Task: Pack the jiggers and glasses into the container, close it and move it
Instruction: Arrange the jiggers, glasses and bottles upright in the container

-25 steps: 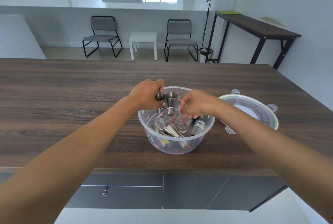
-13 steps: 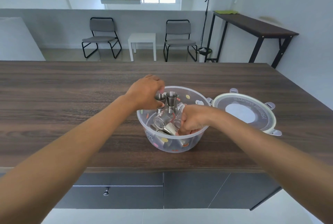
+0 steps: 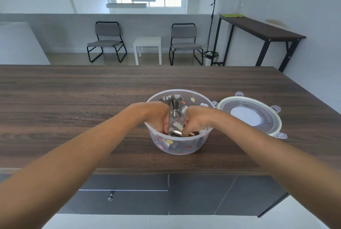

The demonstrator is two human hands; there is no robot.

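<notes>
A clear plastic container (image 3: 195, 97) with fruit prints stands near the counter's front edge. Two steel jiggers (image 3: 176, 100) stand upright at its back. A glass (image 3: 175, 116) and a lying steel jigger (image 3: 175, 130) sit in the middle, with more pieces hidden below. My left hand (image 3: 157, 116) reaches down inside the left half, fingers curled against the glass. My right hand (image 3: 196, 121) is inside the right half, fingers curled down by the lying jigger. What either hand grips is hidden. The round lid (image 3: 249, 115) lies upside down to the right, touching the container.
The dark wooden counter (image 3: 73, 103) stretches far to the left and behind the container. Its front edge runs just below the container, with grey drawers underneath. Two chairs, a white side table and a tall dark table stand beyond the counter.
Both hands have dropped from the rim down into the container. My left hand has let go of the upright jigger at the back. My right hand went deeper among the glasses.
</notes>
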